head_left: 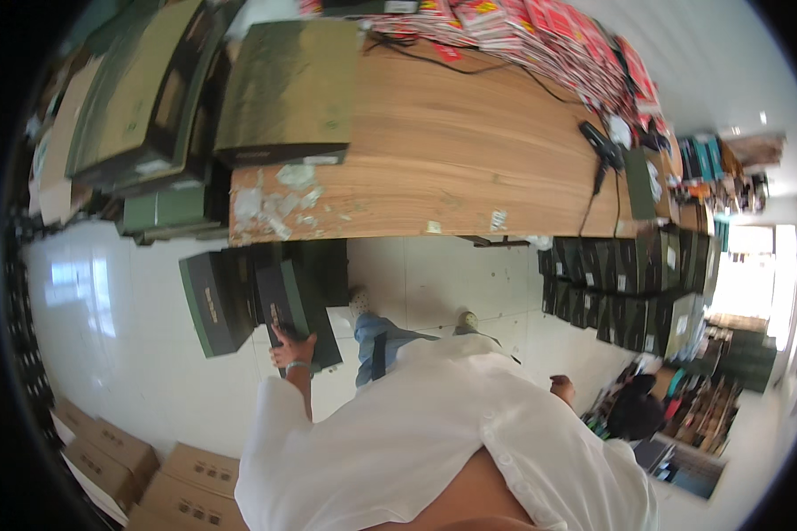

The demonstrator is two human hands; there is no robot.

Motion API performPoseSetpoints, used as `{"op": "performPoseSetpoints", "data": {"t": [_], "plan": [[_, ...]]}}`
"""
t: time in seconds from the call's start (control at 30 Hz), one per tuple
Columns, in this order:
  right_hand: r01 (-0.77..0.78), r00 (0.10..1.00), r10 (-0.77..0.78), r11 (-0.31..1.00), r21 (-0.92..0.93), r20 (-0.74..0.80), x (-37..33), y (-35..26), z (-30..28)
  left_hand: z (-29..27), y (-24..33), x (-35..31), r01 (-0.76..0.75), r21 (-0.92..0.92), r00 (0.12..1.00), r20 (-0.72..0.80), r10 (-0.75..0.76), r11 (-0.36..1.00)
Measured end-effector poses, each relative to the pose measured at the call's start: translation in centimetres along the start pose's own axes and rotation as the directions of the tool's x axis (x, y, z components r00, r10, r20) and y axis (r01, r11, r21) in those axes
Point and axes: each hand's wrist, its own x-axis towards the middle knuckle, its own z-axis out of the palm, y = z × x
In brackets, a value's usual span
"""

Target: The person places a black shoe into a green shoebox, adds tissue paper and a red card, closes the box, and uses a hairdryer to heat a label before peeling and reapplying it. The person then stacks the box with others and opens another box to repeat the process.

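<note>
My left hand (292, 350), with a bracelet at the wrist, reaches down beside the table's left end. Its fingers are spread against the near side of a dark green shoe-type box (292, 310), thumb apart from the forefinger. Directly left of that carton, another dark green box (214, 303) stands tilted on the floor. My right hand (562, 388) hangs by my right side, away from any object. Its fingers look curled, and no object shows in them; my white sleeve partly hides it.
The wooden table (469, 150) holds large green boxes (283, 88), plastic scraps (274, 202), a black heat-gun-like tool (604, 150) with its cord, and stacked red-and-white packets (549, 44). More boxes (629, 274) line the floor at right. Brown cartons (190, 487) stand at lower left.
</note>
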Motion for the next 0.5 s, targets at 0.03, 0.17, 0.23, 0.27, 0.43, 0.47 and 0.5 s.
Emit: {"op": "performPoseSetpoints", "data": {"t": [0.03,0.17,0.23,0.27,0.43,0.47,0.5], "plan": [[0.028,0.999,-0.027,0.999,0.025,-0.028,-0.7,-0.7,0.8,-0.4,-0.3,-0.8,-0.024,0.007,1.000,0.018,0.024,1.000],[-0.136,0.990,0.119,0.957,0.256,0.080,0.6,-2.9,3.0,-2.7,-0.6,-4.7,-0.192,0.143,0.977,0.116,0.176,0.971],[-0.182,0.979,0.132,0.911,0.369,0.155,3.0,-3.3,5.2,-3.6,-0.9,-6.8,-0.313,0.272,0.949,0.060,0.309,0.910],[-0.186,0.977,0.119,0.882,0.432,0.178,4.0,-4.1,5.8,-4.4,-0.7,-8.1,-0.364,0.336,0.927,0.037,0.374,0.869],[-0.038,0.994,-0.016,0.882,0.469,0.110,10.3,-6.3,9.7,-9.6,0.1,-17.5,-0.599,0.415,0.739,-0.042,0.673,0.684],[-0.015,0.994,-0.041,0.862,0.507,0.100,11.8,-6.6,10.2,-10.3,0.5,-19.5,-0.608,0.429,0.720,-0.056,0.691,0.668],[0.010,0.994,-0.061,0.866,0.500,0.086,13.1,-6.6,10.4,-10.9,1.0,-21.6,-0.615,0.443,0.701,-0.069,0.709,0.652]]}}
